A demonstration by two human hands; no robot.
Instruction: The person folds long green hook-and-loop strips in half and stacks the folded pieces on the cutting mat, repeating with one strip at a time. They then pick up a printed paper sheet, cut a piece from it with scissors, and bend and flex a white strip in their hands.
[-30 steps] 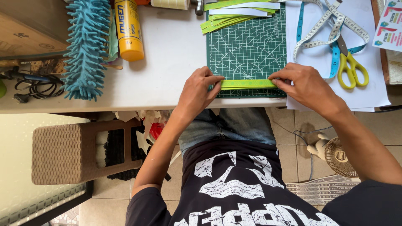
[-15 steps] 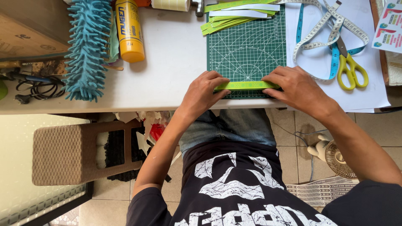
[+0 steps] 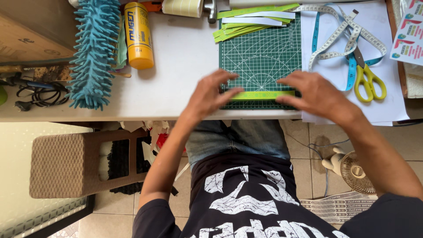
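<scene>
Fingers of both hands — left hand [image 3: 211,94], right hand [image 3: 319,94] — spread, pressing green paper strip [image 3: 263,94].

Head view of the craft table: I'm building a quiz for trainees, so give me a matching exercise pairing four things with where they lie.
Things:
1. Yellow-handled scissors
2. Yellow cylindrical bottle
3. Lime-green paper strip
4. Fluffy teal duster

Places:
A. On the green cutting mat, between the left hand and right hand
B. On white paper sheets, right of the mat
C. Far left, beside black cables
D. Between duster and mat

Pairs: 1-B, 2-D, 3-A, 4-C
</scene>
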